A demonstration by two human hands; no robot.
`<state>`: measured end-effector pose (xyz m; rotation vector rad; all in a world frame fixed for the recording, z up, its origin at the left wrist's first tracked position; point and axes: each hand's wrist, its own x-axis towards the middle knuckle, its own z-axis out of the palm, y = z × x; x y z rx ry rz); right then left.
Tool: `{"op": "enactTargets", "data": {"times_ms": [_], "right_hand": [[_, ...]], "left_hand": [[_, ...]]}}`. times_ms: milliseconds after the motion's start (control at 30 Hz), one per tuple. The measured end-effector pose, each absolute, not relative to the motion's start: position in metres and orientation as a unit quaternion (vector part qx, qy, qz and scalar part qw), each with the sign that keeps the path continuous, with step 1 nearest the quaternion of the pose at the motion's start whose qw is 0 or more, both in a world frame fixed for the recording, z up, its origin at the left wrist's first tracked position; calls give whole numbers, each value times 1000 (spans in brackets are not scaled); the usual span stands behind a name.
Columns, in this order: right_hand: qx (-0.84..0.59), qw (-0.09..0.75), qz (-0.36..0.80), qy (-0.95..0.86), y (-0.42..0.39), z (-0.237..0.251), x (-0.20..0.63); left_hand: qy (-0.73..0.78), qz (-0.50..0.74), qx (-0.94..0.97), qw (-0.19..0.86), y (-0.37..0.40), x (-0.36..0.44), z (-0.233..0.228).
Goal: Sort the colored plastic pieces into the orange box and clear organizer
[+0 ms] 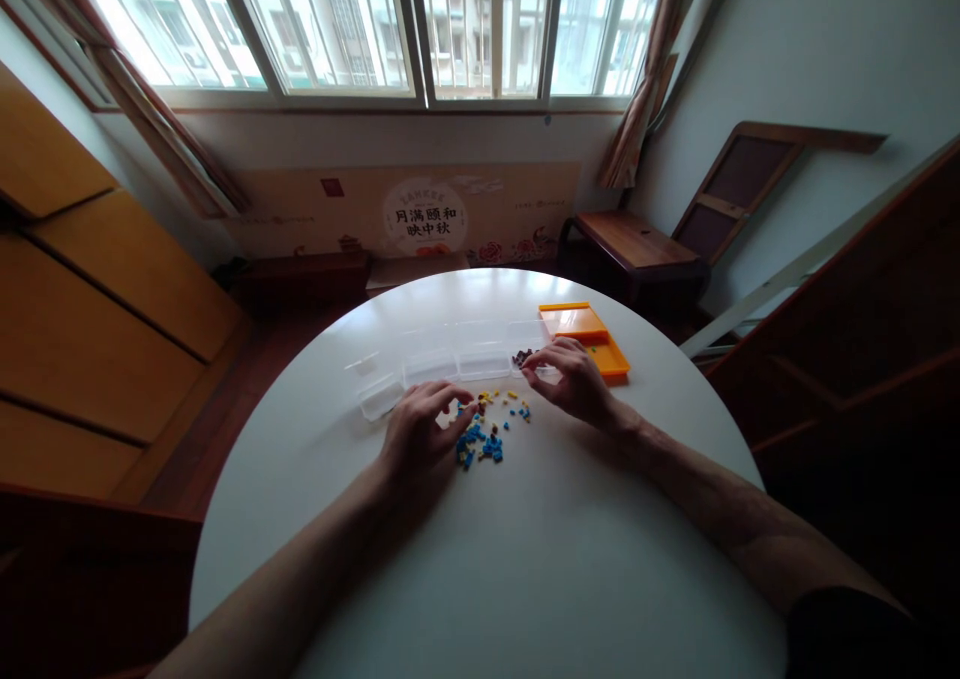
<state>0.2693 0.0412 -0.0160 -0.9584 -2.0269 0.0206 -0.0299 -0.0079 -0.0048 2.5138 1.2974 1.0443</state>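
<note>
My left hand (424, 423) rests at the left side of a loose pile of small blue building bricks (471, 441). Its thumb and index finger curl together beside a few yellow and brown bricks; anything between the tips is too small to make out. Over the right end of a clear plastic compartment box (431, 367), my right hand (574, 381) holds its fingertips pinched. Directly at those fingertips, dark brown bricks (523, 358) lie in the end compartment. Whether the pinch holds a brick is hidden. Small yellow bricks (512, 395) are scattered between the hands.
An orange tray (616, 361) with a lid-like panel stands behind my right hand. Everything sits on a round white table (525, 559). Beyond it are a wooden chair (637, 239), a printed carton panel (300, 199) under the window, and wooden cabinets (97, 309) at left.
</note>
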Motion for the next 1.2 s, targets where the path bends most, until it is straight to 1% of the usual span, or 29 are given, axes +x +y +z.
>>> {"op": "enactTargets", "data": {"times_ms": [133, 267, 533, 800, 1200], "right_hand": [[-485, 423, -29, -765, 48, -22, 282], [-523, 396, -35, -754, 48, -28, 280], [-470, 404, -24, -784, 29, -26, 260], [-445, 417, -11, -793, 21, -21, 264], [-391, 399, -7, -830, 25, -23, 267]], "left_hand": [[434, 316, 842, 51, -9, -31, -8], [417, 304, 855, 61, -10, -33, -12], [401, 292, 866, 64, -14, -36, -12], [396, 286, 868, 84, -17, -36, -6], [400, 285, 868, 69, -16, -29, -2]]}}
